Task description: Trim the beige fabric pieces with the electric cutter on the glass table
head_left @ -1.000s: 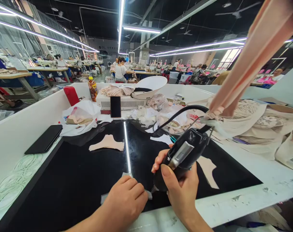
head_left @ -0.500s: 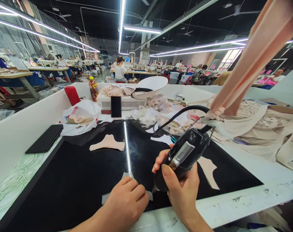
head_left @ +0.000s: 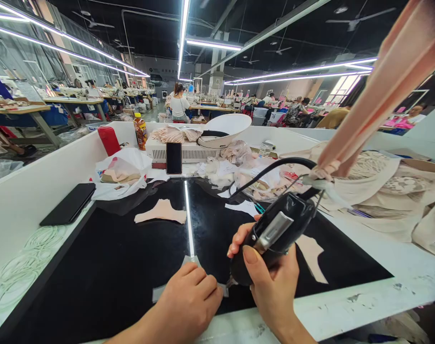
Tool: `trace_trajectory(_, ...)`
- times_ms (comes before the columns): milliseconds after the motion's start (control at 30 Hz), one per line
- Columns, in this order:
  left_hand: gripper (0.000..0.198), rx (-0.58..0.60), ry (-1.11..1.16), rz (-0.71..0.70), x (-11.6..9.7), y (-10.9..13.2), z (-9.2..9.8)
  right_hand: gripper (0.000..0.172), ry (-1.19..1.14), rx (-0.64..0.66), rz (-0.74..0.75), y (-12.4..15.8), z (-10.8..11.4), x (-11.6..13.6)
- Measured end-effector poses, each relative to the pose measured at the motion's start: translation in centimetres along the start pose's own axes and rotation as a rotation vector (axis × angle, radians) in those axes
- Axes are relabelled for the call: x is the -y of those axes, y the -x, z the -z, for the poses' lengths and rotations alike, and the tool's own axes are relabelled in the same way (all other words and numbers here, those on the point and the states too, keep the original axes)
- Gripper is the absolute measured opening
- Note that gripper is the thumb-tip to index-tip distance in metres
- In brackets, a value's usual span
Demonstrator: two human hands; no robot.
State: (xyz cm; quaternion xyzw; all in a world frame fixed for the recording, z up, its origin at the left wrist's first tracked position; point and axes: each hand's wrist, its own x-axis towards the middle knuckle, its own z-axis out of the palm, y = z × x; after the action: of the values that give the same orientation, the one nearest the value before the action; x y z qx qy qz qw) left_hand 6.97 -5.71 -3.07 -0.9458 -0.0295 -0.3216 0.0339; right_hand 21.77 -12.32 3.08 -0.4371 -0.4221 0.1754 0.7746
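Note:
My right hand point(head_left: 271, 277) is wrapped round a black corded power tool point(head_left: 275, 234) with a silver plate on its side. The tool tilts so that its narrow tip meets the right end of a grey translucent template piece point(head_left: 160, 293). Over the middle of that piece lies my left hand point(head_left: 190, 298), fingers curled and pressed together on it; its fingertips are partly hidden. The piece rests on a black work mat point(head_left: 106, 267). A twisted peach cloth strip point(head_left: 375, 91) is tied to the tool's upper end.
Peach fabric pieces lie on the mat, one at back left point(head_left: 160, 211) and another right of the tool point(head_left: 312, 258). Beyond stand a phone point(head_left: 174, 158), a plastic bag point(head_left: 126, 167) and a bottle point(head_left: 140, 131). Beige fabric point(head_left: 386, 191) is heaped at right; green cord coils point(head_left: 20, 267) lie left.
The whole view has shifted slightly. Both hands, the tool and the template piece keep nearly the same places relative to one another.

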Motion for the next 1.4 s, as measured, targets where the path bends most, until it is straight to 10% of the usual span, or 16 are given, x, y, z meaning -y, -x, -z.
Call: trace_trajectory(1400, 0.020, -0.017, -0.057, -0.020, -0.05, 0.42, -0.09, 0.022, 0.011, -0.059, 0.024, -0.53, 0.16, -0.45)
